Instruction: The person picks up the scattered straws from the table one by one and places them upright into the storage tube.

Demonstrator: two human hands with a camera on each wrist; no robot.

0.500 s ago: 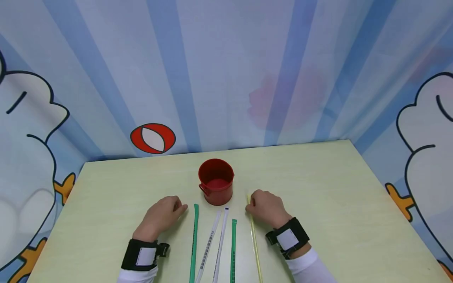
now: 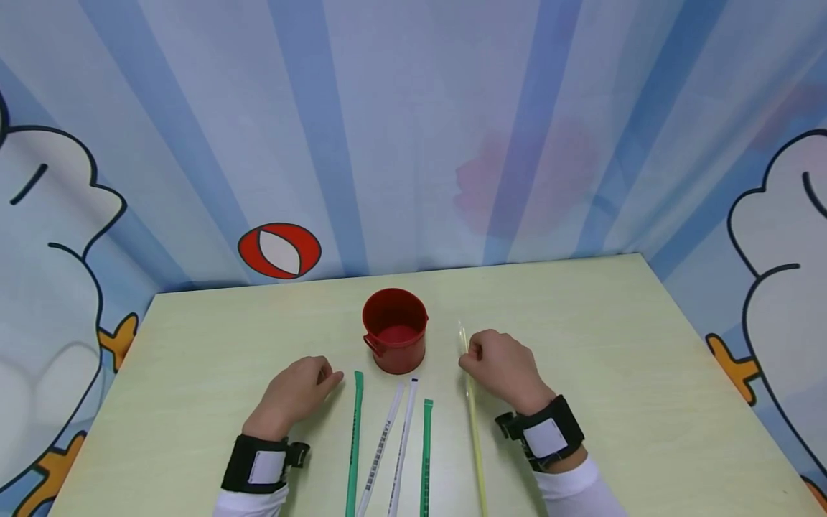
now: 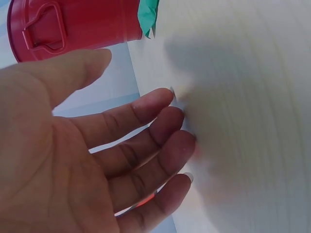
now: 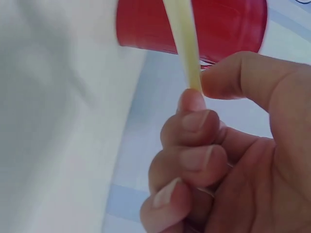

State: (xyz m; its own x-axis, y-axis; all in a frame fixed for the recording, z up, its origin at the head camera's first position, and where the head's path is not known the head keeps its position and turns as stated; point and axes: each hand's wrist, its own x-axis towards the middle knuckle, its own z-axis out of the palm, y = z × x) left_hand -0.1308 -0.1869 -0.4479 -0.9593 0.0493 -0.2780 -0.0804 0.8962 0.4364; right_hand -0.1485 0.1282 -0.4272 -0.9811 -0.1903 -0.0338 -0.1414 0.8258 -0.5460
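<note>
Between thumb and index finger my right hand point(image 2: 507, 366) pinches a long pale-yellow straw point(image 2: 476, 445) near its far end. A clear wrapper tip sticks out past the fingers, and the straw's near end runs out of the head view. In the right wrist view the other fingers point(image 4: 189, 160) curl toward the palm. My left hand point(image 2: 291, 391) rests on the table at the left, fingers point(image 3: 146, 107) relaxed and holding nothing. Closest to its thumb lies a green wrapped straw point(image 2: 355, 445). A small red bucket point(image 2: 397, 352) stands upright between and beyond the hands.
Two white printed straw wrappers point(image 2: 381, 449) lie side by side in the middle, with a second green one point(image 2: 426, 459) to their right. The pale wooden table point(image 2: 614, 345) ends at a blue striped curtain point(image 2: 413, 143) behind the bucket.
My right hand has shifted a little to the right and away from me, taking the yellow straw along. The left hand, bucket and other straws look the same.
</note>
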